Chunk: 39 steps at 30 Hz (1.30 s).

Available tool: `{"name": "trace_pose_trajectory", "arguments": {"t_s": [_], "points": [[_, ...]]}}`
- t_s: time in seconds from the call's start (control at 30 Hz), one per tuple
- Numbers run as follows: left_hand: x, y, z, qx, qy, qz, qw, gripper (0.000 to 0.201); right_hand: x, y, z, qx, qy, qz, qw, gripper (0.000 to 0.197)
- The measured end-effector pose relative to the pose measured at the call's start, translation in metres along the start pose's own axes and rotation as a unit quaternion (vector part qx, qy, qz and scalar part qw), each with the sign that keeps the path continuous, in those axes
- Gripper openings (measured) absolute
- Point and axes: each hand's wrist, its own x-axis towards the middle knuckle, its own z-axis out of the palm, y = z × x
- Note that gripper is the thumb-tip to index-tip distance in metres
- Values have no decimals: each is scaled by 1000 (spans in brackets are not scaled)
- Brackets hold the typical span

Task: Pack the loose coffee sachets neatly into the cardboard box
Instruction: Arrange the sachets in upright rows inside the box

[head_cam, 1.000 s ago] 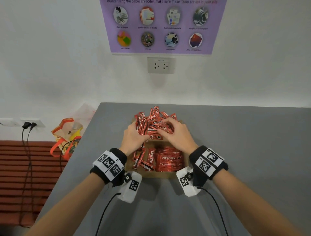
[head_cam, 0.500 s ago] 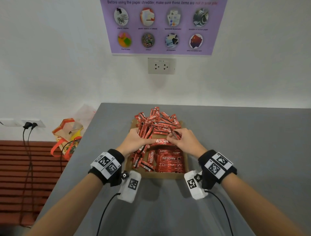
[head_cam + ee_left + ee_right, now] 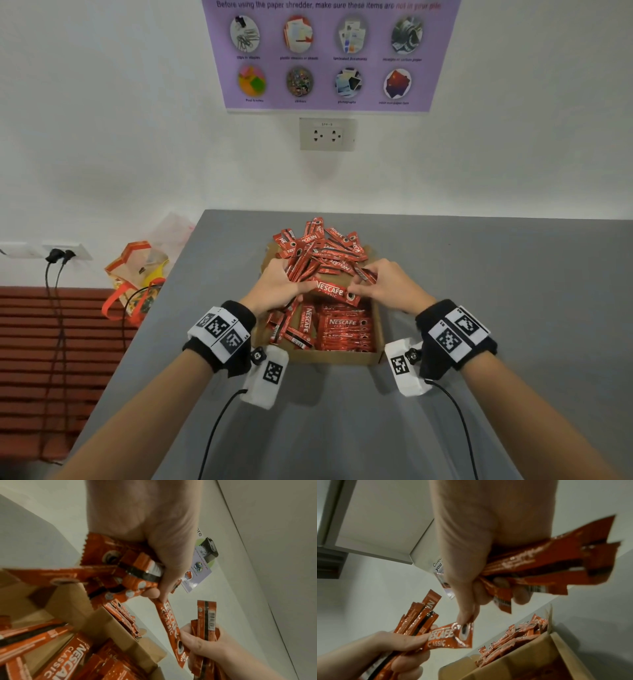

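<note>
Sachets (image 3: 318,253) sit piled over the box (image 3: 329,356) on the surface (image 3: 479,308). Your left hand (image 3: 277,291) grips a bunch; your right hand (image 3: 390,287) too. Both pinch one sachet (image 3: 337,293) above the box.

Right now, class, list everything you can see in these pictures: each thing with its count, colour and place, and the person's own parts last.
coffee sachets: many, red, heaped at the box's far end, stacked flat at its near end, bunches in both hands
held sachet: one, red, pinched between both hands above the box
cardboard box: one, brown, open, on the table
table: one, grey, against the wall
poster: one, purple, on the wall
wall socket: one, white, below the poster
bag: one, orange and yellow, left of the table
wrist bands: two, black with white markers
hands: left hand, right hand, both gripping sachets
</note>
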Motion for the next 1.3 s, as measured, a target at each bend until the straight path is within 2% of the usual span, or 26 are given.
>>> {"name": "trace_pose_trajectory", "arguments": {"t_s": [0.1,0.23,0.33,0.43,0.5,0.53,0.6,0.67,0.73,0.9,1.17,1.3], "points": [[0,-1,1,-22,-2,-14,1000,19,-1,0,-1,-6,8,-7,1000,11],[-2,0,7,-2,14,8,1000,18,-2,-5,3,2,8,-24,1000,24],[-2,2,13,8,26,23,999,13,1,-9,5,-35,-18,-21,999,14],[0,1,16,12,98,37,994,9,5,-5,-4,-77,-21,1,997,9],[1,0,15,52,145,45,987,6,6,2,-11,-102,35,34,994,13],[1,-1,16,93,129,46,986,5,6,7,-13,-103,68,47,991,11],[0,-2,23,187,17,43,981,6,8,12,-9,-93,106,49,989,13],[0,-4,34,259,-82,43,961,11,9,11,0,-86,104,31,990,18],[5,-10,43,305,-123,56,943,22,10,11,6,-98,95,20,990,21],[11,-21,56,368,-131,70,918,41,10,16,11,-148,82,9,985,23],[12,-32,63,404,-118,79,904,43,11,18,14,-254,59,1,965,22],[13,-35,61,411,-123,90,899,41,14,18,19,-305,42,5,951,15]]}}
